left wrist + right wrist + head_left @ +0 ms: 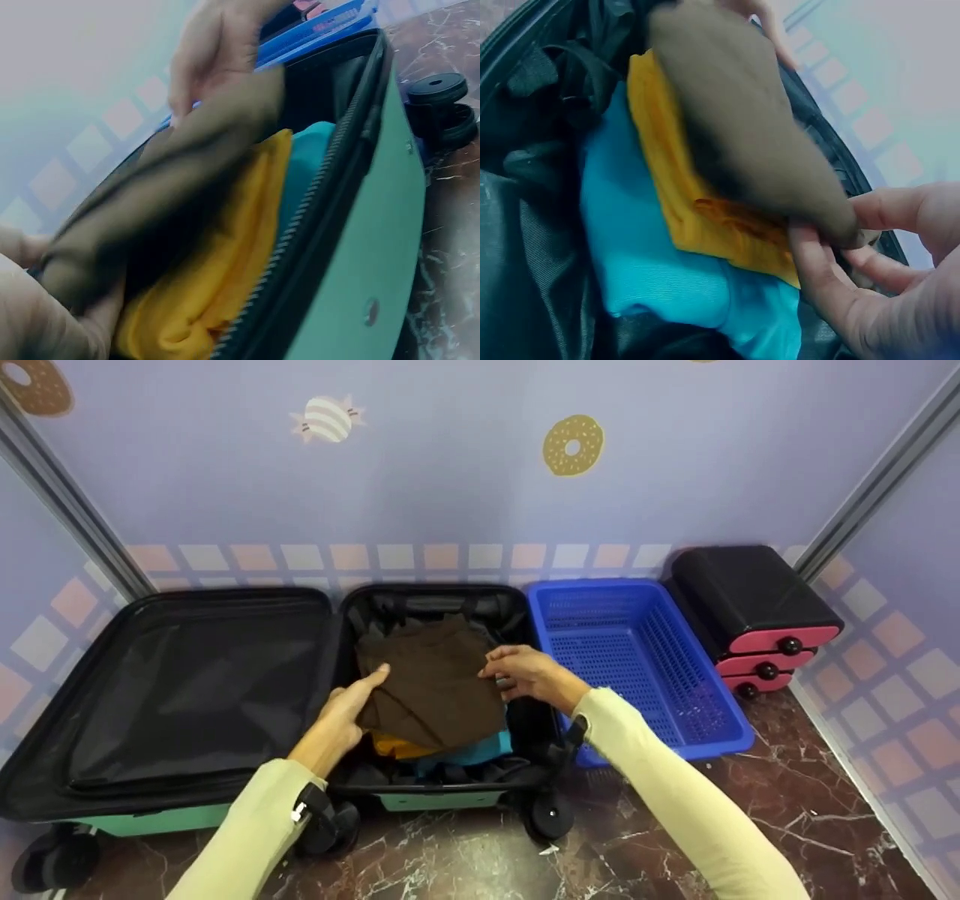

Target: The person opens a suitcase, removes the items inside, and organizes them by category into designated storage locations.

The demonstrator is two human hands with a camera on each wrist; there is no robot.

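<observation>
A folded brown garment (435, 682) is held between both hands over the open suitcase (442, 801). My left hand (349, 718) grips its left edge, thumb on top and the other fingers hidden underneath. At the opposite edge my right hand (529, 671) pinches the cloth between thumb and fingers, which shows closely in the right wrist view. Beneath the garment lie a folded yellow cloth (656, 161) and a folded turquoise cloth (649, 255), stacked inside the black-lined half. In the left wrist view the brown garment is blurred and tilted above the yellow cloth.
The suitcase's other half, a black-lined lid (195, 690), lies opened flat on the left. To the right stands a blue plastic basket (637, 660), and beyond it a black drawer unit (757, 585) with pink fronts. A patterned wall (450, 472) rises behind; the floor (630, 840) is dark marble.
</observation>
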